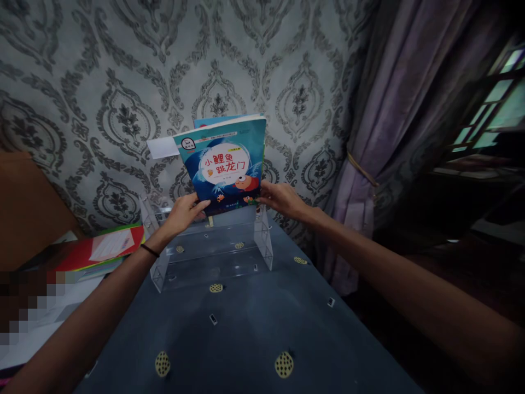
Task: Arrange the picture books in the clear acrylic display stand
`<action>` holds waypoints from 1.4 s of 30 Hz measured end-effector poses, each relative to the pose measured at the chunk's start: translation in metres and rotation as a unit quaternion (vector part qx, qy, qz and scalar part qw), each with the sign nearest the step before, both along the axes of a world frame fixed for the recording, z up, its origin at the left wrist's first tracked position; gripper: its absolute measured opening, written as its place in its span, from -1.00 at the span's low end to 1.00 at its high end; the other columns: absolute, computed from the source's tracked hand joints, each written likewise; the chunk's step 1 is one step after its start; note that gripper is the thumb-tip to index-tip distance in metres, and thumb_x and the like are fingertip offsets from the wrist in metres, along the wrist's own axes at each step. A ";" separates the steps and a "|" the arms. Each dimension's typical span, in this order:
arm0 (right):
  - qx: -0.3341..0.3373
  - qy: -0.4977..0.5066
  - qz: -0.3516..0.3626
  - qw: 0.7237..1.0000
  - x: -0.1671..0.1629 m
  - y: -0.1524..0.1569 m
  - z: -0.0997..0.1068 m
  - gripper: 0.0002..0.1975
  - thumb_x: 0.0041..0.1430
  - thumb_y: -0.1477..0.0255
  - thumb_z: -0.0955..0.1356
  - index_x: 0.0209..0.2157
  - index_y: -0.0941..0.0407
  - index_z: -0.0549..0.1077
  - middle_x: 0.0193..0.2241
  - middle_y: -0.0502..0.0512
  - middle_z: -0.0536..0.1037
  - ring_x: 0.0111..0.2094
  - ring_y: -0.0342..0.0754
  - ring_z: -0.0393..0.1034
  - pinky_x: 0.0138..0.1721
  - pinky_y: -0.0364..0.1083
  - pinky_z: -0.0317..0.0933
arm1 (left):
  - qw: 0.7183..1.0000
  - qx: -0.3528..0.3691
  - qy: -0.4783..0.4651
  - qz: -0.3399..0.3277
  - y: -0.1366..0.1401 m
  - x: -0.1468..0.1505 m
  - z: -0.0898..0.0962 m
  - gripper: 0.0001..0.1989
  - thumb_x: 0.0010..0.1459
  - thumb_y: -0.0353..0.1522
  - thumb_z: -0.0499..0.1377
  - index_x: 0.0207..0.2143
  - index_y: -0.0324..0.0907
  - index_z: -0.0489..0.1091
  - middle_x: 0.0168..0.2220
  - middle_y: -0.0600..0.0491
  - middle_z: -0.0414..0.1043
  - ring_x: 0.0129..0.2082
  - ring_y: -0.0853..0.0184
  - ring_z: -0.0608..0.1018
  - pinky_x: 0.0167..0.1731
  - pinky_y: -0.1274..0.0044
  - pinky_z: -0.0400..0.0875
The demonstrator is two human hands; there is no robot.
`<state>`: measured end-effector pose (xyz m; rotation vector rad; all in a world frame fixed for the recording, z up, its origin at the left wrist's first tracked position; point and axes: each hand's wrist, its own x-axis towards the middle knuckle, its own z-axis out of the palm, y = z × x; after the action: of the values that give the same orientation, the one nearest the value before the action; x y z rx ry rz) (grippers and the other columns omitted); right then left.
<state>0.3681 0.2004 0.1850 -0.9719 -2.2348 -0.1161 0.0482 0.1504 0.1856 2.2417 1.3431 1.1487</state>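
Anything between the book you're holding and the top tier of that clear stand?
Nothing visible. Both the left hand and right hand grip the picture book at its lower edge, directly above the clear stepped stand. Another book stands behind it, against the wall.

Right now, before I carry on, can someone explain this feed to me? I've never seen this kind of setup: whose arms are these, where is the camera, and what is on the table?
There is no machine: these are a person's two bare arms, filmed by one camera on their head, looking forward and down. The left hand and right hand each grip a lower corner of an illustrated children's book, held upright against the patterned wall. A second book peeks out behind it. Below stands a clear acrylic stepped stand on a blue tablecloth. To the left lies a stack of red and green folders. A purple curtain hangs on the right.
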 end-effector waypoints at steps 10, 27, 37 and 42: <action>0.012 -0.022 -0.034 0.999 -0.001 -0.006 -0.005 -0.90 0.15 0.43 0.44 -0.26 0.07 0.49 -0.38 0.06 0.63 -0.33 0.04 0.48 -0.37 -0.10 0.11 | 0.999 -0.005 0.031 0.001 -0.003 0.003 0.004 -0.58 0.17 0.02 0.12 -0.33 -0.16 0.39 -0.40 0.08 0.57 -0.46 0.27 0.63 -0.51 0.57 0.44; -0.061 0.165 0.064 0.982 0.000 -0.006 -0.012 -0.74 0.16 0.19 0.38 -0.42 0.10 0.43 -0.46 0.05 0.54 -0.42 -0.04 0.38 -0.37 -0.10 0.19 | 0.966 0.032 0.233 0.108 -0.012 0.020 0.008 -0.58 0.37 -0.11 -0.02 -0.40 -0.17 0.41 -0.43 -0.10 0.57 -0.36 0.19 0.61 -0.32 0.49 0.39; -0.055 0.176 0.052 0.981 -0.002 -0.010 -0.017 -0.82 0.14 0.27 0.38 -0.37 0.10 0.44 -0.44 0.06 0.56 -0.41 -0.03 0.38 -0.40 -0.10 0.19 | 0.916 0.047 0.317 0.242 -0.028 0.039 0.014 -0.62 0.42 -0.18 -0.02 -0.09 -0.27 0.46 -0.25 -0.24 0.62 -0.14 0.03 0.64 -0.13 0.39 0.43; -0.050 0.181 0.021 0.982 -0.005 -0.013 -0.026 -0.86 0.12 0.32 0.38 -0.34 0.10 0.42 -0.43 0.07 0.54 -0.42 -0.03 0.38 -0.35 -0.07 0.23 | 0.887 0.014 0.384 0.257 -0.031 0.042 0.009 -0.53 0.44 -0.16 -0.08 -0.06 -0.33 0.47 -0.16 -0.33 0.60 -0.09 -0.12 0.64 -0.14 0.28 0.47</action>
<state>0.3632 0.1878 0.1589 -0.9153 -1.9385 0.1810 0.0906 0.1194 0.1944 2.5507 2.3316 0.3445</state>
